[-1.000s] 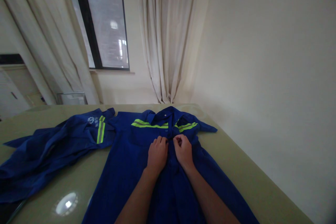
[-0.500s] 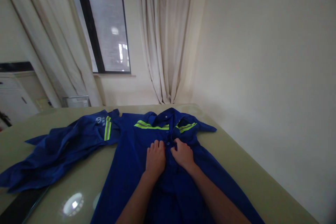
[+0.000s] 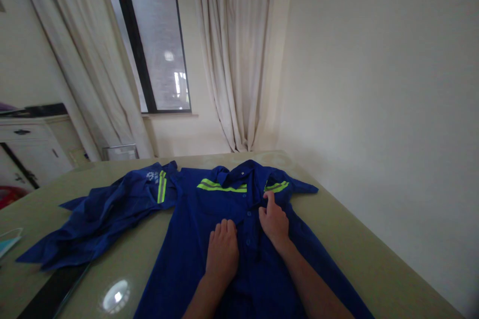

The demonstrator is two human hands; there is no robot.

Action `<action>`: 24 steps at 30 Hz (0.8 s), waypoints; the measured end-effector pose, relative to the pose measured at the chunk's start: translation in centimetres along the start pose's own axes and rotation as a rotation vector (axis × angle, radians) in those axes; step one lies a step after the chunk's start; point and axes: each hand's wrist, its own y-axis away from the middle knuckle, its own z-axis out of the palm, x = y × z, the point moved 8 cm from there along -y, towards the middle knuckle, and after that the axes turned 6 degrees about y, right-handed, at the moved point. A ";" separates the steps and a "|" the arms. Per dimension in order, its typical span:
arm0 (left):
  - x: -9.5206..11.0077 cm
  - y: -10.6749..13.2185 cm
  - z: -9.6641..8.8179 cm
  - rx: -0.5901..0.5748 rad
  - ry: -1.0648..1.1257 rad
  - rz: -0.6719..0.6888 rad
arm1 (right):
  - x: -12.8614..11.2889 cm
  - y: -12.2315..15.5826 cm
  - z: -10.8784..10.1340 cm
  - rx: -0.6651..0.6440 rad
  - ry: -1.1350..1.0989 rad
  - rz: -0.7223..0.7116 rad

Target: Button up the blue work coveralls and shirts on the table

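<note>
A blue work jacket [image 3: 202, 209] with yellow-green reflective stripes lies front up on the table, its collar pointing away from me. The button placket runs down its middle, and the front is partly open near the collar. My left hand [image 3: 223, 248] is closed on the cloth just left of the placket; its thumb and fingertips are hidden. Higher up, my right hand [image 3: 275, 220] is at the right front edge, its index finger reaching toward the right stripe and its other fingers curled on the fabric.
On the left lies a second blue garment [image 3: 123, 214] with a white logo, partly over a dark flat object [image 3: 56, 291]. A light blue item [image 3: 9, 244] is at the table's left edge. The table [image 3: 355, 259] meets a wall at right; curtains and a window stand behind.
My right hand has moved up and right along the jacket front, its index finger now stretched out. My left hand sits lower, farther from the right one. The view has shifted slightly.
</note>
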 end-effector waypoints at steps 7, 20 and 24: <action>0.5 -0.1 -0.8 0.034 0.075 -0.006 | -1.2 0.1 0.4 0.112 -0.047 -0.220; 1.3 0.0 0.2 -0.244 0.040 0.051 | 1.5 -1.6 1.1 0.018 -0.144 0.014; 2.4 2.3 0.5 -0.436 0.071 0.026 | 1.3 -1.4 1.2 -0.029 -0.170 -0.149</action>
